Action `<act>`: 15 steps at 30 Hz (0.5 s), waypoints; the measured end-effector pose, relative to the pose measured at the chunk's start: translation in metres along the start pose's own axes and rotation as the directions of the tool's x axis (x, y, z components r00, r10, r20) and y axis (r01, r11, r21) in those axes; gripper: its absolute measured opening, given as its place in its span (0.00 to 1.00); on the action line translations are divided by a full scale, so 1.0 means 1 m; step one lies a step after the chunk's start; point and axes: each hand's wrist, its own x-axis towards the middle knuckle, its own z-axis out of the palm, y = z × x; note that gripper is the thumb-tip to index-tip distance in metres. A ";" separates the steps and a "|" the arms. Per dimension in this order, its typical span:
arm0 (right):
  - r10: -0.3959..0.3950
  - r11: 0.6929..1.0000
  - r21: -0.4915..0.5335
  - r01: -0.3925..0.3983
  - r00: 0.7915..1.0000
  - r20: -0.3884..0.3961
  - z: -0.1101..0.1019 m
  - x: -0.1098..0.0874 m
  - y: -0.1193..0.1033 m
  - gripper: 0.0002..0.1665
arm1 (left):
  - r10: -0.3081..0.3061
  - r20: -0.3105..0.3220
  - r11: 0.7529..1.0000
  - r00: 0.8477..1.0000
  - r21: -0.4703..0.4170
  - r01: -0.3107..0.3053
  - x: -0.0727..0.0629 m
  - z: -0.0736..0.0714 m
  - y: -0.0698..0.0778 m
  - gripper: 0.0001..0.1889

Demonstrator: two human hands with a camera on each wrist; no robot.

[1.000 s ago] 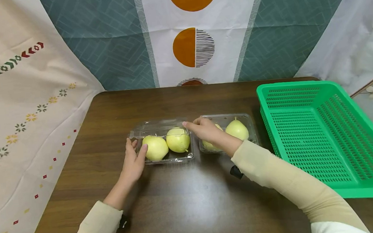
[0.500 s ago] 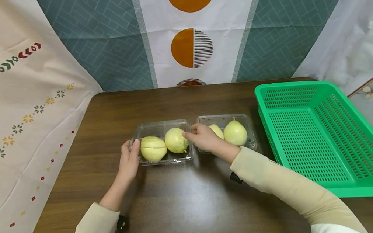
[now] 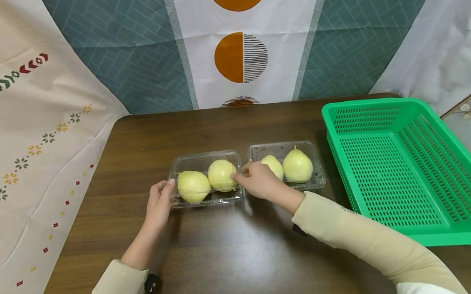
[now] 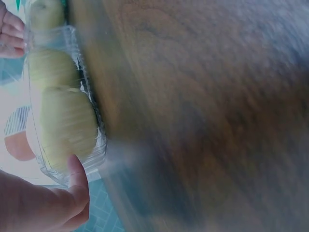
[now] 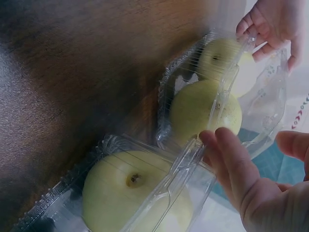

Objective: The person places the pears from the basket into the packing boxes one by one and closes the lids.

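Note:
A clear plastic clamshell box [image 3: 203, 157] holds two pale yellow-green pears [image 3: 194, 186], side by side. My left hand [image 3: 159, 201] holds the box's left end, its thumb [image 4: 76, 170] on the near corner. At the right end, my right hand [image 3: 262, 180] has its thumb over the box and the other fingers at the side. The right wrist view shows these fingers [image 5: 234, 157] at the plastic edge. In the head view the lid lies over the pears; whether it is latched cannot be seen. My right hand partly hides a second clamshell box [image 3: 315, 161] with two pears.
Right of the second box stands a large green plastic basket [image 3: 390, 185]. The boxes rest on a dark brown wooden table [image 3: 227, 250]. A patterned cloth [image 3: 127, 58] hangs behind the table's back edge.
The lid of the left box has come down from its raised position over the pears. Both hands have followed it at the ends; the left thumb has moved outward to the corner.

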 end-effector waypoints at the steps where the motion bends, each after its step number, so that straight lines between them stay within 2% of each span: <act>1: -0.007 1.000 -0.006 0.007 1.000 -0.002 0.001 -0.001 0.000 0.23 | -0.005 -0.003 1.000 1.000 0.003 0.005 0.000 0.000 0.000 0.37; 5: -0.012 1.000 -0.013 0.012 1.000 -0.004 0.003 -0.003 0.003 0.29 | -0.019 -0.009 1.000 1.000 0.024 0.020 0.000 -0.001 -0.001 0.35; 15: 0.093 0.992 0.077 -0.099 0.992 0.081 0.011 -0.009 0.008 0.32 | -0.054 0.001 0.998 0.999 0.011 0.054 -0.002 -0.001 -0.002 0.28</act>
